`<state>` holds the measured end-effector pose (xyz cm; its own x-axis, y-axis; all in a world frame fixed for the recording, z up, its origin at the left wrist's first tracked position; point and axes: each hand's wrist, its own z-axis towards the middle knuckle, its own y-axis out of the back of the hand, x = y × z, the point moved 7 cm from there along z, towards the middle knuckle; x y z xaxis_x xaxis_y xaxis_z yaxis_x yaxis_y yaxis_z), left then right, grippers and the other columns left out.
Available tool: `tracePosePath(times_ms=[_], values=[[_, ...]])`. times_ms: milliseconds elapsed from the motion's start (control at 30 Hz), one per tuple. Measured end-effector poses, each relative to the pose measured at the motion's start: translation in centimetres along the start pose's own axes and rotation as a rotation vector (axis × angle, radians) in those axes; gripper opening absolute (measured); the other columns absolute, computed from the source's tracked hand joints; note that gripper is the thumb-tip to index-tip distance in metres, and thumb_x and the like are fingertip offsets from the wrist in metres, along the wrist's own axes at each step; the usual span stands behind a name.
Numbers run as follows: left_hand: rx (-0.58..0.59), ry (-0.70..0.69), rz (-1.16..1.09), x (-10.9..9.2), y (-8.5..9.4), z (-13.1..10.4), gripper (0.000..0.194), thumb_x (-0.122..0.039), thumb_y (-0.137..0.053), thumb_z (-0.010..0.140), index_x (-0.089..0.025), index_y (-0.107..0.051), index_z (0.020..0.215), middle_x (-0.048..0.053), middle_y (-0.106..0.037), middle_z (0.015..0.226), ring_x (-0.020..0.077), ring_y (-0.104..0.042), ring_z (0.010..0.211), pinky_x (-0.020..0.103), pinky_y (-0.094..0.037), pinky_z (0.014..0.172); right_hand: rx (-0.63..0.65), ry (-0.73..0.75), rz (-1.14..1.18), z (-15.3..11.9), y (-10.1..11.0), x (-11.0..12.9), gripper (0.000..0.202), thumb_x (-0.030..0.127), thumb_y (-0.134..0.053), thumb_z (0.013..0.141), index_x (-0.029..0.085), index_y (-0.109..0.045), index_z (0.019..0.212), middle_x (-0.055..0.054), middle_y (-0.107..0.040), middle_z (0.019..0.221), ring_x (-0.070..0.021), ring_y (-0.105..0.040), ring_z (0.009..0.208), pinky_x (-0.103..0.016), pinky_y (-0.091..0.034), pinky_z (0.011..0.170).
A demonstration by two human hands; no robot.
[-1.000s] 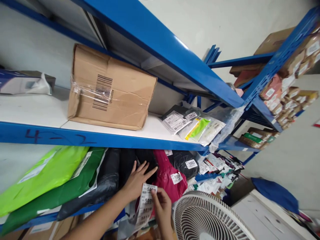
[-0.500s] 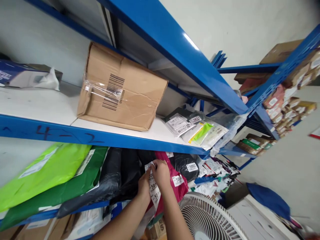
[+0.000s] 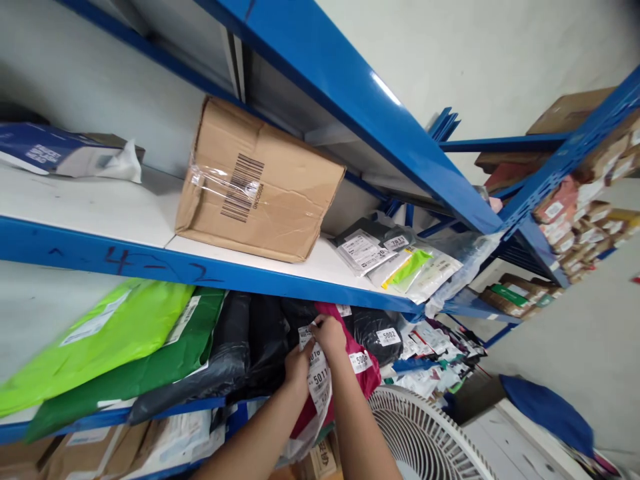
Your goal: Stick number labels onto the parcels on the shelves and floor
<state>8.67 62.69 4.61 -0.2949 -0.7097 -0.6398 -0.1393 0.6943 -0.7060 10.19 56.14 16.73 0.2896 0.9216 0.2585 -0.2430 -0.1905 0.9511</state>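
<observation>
1. My right hand (image 3: 330, 331) pinches the top end of a strip of numbered labels (image 3: 318, 373), thumb and forefinger pressed together on it, right at the front of the lower shelf.
2. My left hand (image 3: 299, 361) sits just beside it on the strip's left edge, fingers closed against the paper; whether it grips or only steadies, I cannot tell.
3. The strip hangs down between my wrists; the number 5011 reads plainly, and the labels above it are partly covered by my fingers.
4. Behind the strip stands a magenta mailer bag (image 3: 367, 373) carrying a small white number tag, with black mailer bags (image 3: 265, 340) to its left and a black bag marked 5002 (image 3: 387, 335) to its right.
5. I judge that I am peeling a label off the top of the strip; the next move calls for a clean peel and a flat press onto a bag's face.
6. Farther out: dark green (image 3: 150, 363) and lime green mailers (image 3: 95, 343), the blue shelf beam (image 3: 150, 263), a cardboard box (image 3: 260, 187) above, a white fan (image 3: 430, 433) below right.
</observation>
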Motion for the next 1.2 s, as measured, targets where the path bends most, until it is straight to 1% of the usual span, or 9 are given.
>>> tracePosePath(times_ms=[167,267,333,467,567,633,733,933,1200], values=[[0.005,-0.200,0.153,-1.3,1.1,-3.5,0.045,-0.057,-0.078,0.052,-0.015,-0.064,0.055,0.003,-0.062,0.054,0.0185,-0.056,0.060,0.029,-0.042,0.059,0.018,-0.004,-0.030,0.0,-0.5,-0.2,0.009,0.025,-0.064,0.082,0.023,-0.071,0.086,-0.008,-0.073,0.092,-0.0240,-0.069,0.090,-0.028,-0.042,0.066],[0.045,-0.262,0.289,-1.9,3.0,-4.9,0.051,-0.065,-0.069,0.060,-0.015,-0.070,0.064,0.006,-0.069,0.064,0.0228,-0.061,0.068,0.030,-0.045,0.065,-0.057,0.002,-0.061,-0.3,0.0,0.0,0.040,0.024,-0.067,0.080,0.017,-0.060,0.118,-0.016,-0.066,0.114,-0.0260,-0.067,0.095,-0.030,-0.046,0.070],[0.007,-0.249,0.283,-2.5,5.0,-4.7,0.059,-0.069,-0.068,0.057,-0.014,-0.072,0.077,0.009,-0.074,0.075,0.0284,-0.066,0.080,0.034,-0.049,0.072,-0.111,0.145,-0.077,-0.7,0.4,0.8,0.055,0.020,-0.070,0.077,0.014,-0.051,0.128,-0.018,-0.060,0.124,-0.0258,-0.064,0.102,-0.030,-0.047,0.076],[-0.094,-0.203,0.096,-3.6,7.7,-3.4,0.066,-0.068,-0.077,0.042,-0.015,-0.070,0.081,0.010,-0.075,0.083,0.0297,-0.068,0.086,0.034,-0.051,0.076,0.050,0.579,-0.172,-2.4,-0.1,2.9,0.016,0.020,-0.069,0.079,0.020,-0.069,0.095,-0.008,-0.068,0.106,-0.0265,-0.058,0.106,-0.034,-0.045,0.088],[-0.142,-0.151,-0.061,-3.5,8.2,-2.8,0.066,-0.062,-0.083,0.034,-0.016,-0.070,0.079,0.007,-0.074,0.077,0.0250,-0.068,0.079,0.031,-0.050,0.070,0.030,0.493,-0.216,-2.9,0.8,2.8,0.009,0.017,-0.070,0.077,0.019,-0.072,0.085,-0.010,-0.069,0.103,-0.0316,-0.058,0.105,-0.041,-0.044,0.088],[-0.158,-0.136,-0.106,-3.2,8.3,-2.7,0.064,-0.060,-0.084,0.033,-0.016,-0.070,0.077,0.004,-0.072,0.071,0.0223,-0.067,0.072,0.030,-0.050,0.067,0.015,0.510,-0.045,-3.5,1.2,4.0,0.011,0.017,-0.062,0.084,0.017,-0.072,0.088,-0.009,-0.070,0.101,-0.0273,-0.060,0.102,-0.038,-0.045,0.090],[-0.128,-0.106,-0.192,-2.5,8.2,-2.4,0.062,-0.059,-0.085,0.035,-0.017,-0.070,0.079,0.004,-0.073,0.069,0.0211,-0.067,0.067,0.030,-0.050,0.065,0.156,0.582,0.229,-4.4,-0.5,6.6,0.016,0.021,-0.060,0.086,0.016,-0.072,0.095,-0.008,-0.072,0.096,-0.0195,-0.065,0.091,-0.029,-0.047,0.084],[-0.225,-0.091,-0.187,-1.2,9.4,-0.8,0.066,-0.071,-0.079,0.036,-0.016,-0.066,0.070,0.004,-0.068,0.056,0.0198,-0.062,0.054,0.031,-0.046,0.055,0.261,0.471,0.226,-3.8,-3.8,7.9,0.007,0.013,-0.069,0.073,0.017,-0.074,0.075,-0.004,-0.072,0.075,-0.0157,-0.066,0.071,-0.024,-0.045,0.067],[-0.157,-0.129,-0.301,-2.8,8.0,-1.5,0.065,-0.053,-0.088,0.033,-0.019,-0.068,0.084,0.006,-0.075,0.077,0.0231,-0.069,0.073,0.031,-0.051,0.068,0.293,0.370,0.195,-2.4,-4.5,7.7,0.016,0.007,-0.067,0.068,0.016,-0.076,0.077,-0.006,-0.074,0.081,-0.0166,-0.067,0.075,-0.023,-0.045,0.067]])
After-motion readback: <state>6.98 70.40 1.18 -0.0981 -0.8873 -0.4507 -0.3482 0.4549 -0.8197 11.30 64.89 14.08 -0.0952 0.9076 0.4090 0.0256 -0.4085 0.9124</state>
